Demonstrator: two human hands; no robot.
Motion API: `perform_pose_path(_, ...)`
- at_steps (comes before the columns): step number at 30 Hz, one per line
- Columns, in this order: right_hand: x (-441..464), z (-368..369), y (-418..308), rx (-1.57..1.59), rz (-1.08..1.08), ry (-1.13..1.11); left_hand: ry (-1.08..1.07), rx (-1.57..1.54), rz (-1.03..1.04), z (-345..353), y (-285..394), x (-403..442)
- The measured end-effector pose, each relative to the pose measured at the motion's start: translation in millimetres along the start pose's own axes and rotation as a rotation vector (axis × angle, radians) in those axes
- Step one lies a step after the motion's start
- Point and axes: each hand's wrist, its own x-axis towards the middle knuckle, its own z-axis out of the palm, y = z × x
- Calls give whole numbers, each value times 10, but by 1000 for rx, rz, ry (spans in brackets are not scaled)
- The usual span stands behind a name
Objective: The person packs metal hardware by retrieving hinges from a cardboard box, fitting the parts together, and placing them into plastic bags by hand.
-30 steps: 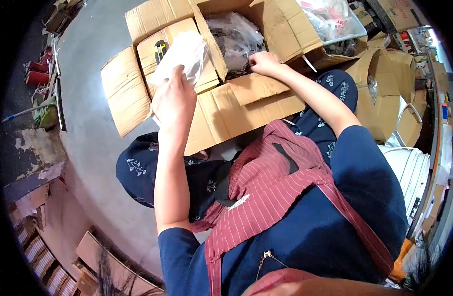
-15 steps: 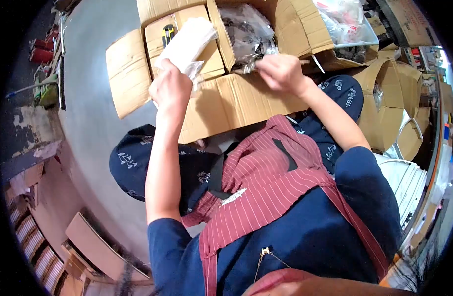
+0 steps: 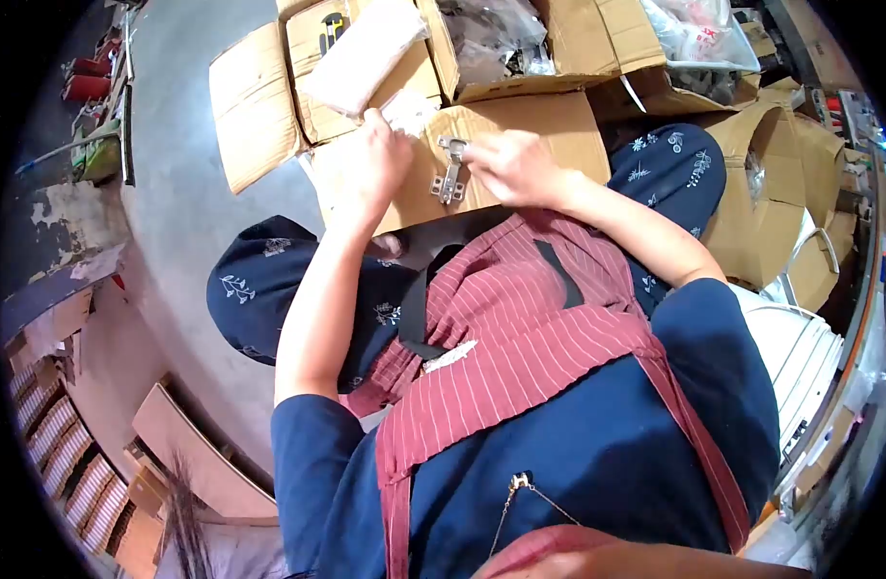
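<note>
My right hand (image 3: 516,168) is closed on a silver metal hinge (image 3: 450,172), held by its upper end over the cardboard flap (image 3: 549,125) in front of me. My left hand (image 3: 377,166) is closed on the crumpled edge of a clear plastic bag (image 3: 405,112), just left of the hinge. A white plastic packet (image 3: 370,56) lies on the left carton above my left hand. Beyond the flap, an open box holds clear plastic bags (image 3: 491,39) with dark metal pieces.
A yellow and black cutter (image 3: 331,33) lies on the left carton. A light blue tray (image 3: 747,56) with plastic bags stands at the upper right. Open cartons (image 3: 766,193) are at the right, and a broom (image 3: 95,154) lies at the far left.
My right hand has come out of the box toward me, with the hinge now showing in it. My left hand has moved right, and the view has shifted so the boxes sit higher.
</note>
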Motion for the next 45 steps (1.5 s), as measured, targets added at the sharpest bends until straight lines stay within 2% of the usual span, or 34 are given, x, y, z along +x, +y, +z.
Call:
perform_pose_path(1,32,20,-28,35,176,26,17,-34,-1,17,14,-19)
perform_pose_path(3,57,89,-85,-77,238,-60,62,-98,0,42,24,-24)
perform_pose_path(5,161,110,-346,-134,326,-258,67,-101,-3,115,13,14)
perform_pose_path(7,176,291,-429,-161,317,-423,70,-107,-10,200,2,58)
perform_pose_path(9,130,416,-367,-212,327,-433,67,-112,-24,274,-23,105)
perform_pose_path(12,49,288,-234,-218,475,-506,79,-133,-40,384,-138,114)
perform_pose_path(15,-128,154,-67,-240,329,-210,5,-115,-94,283,-130,161)
perform_pose_path(17,-123,-7,-2,-107,277,-28,31,-141,-94,87,-82,113)
perform_pose_path(20,73,-337,-139,157,307,112,48,-177,-82,69,-121,70)
perform_pose_path(24,181,-444,-108,628,580,-28,31,-277,-81,-119,-10,38)
perform_pose_path(27,196,-435,-50,740,719,-58,12,-335,-69,-247,87,-6)
perform_pose_path(28,202,-435,-33,697,754,-40,36,-348,-29,-262,111,-33)
perform_pose_path(31,237,-417,-57,365,646,47,64,-351,71,-293,214,-117)
perform_pose_path(33,288,-471,-195,281,651,-22,18,-300,118,-300,322,-200)
perform_pose_path(34,308,-408,-229,197,588,37,142,-211,205,-281,387,-255)
perform_pose_path(35,322,-349,-258,114,524,95,81,-210,181,-295,483,-313)
perform_pose_path(37,333,-323,-286,140,507,114,108,-317,207,-70,505,-347)
perform_pose_path(40,323,-260,-199,192,563,124,-3,-596,157,-67,469,-329)
perform_pose_path(43,354,-302,-151,227,604,141,-22,-673,108,-133,460,-304)
perform_pose_path(45,388,-373,-163,140,565,203,-82,-657,49,-290,452,-290)
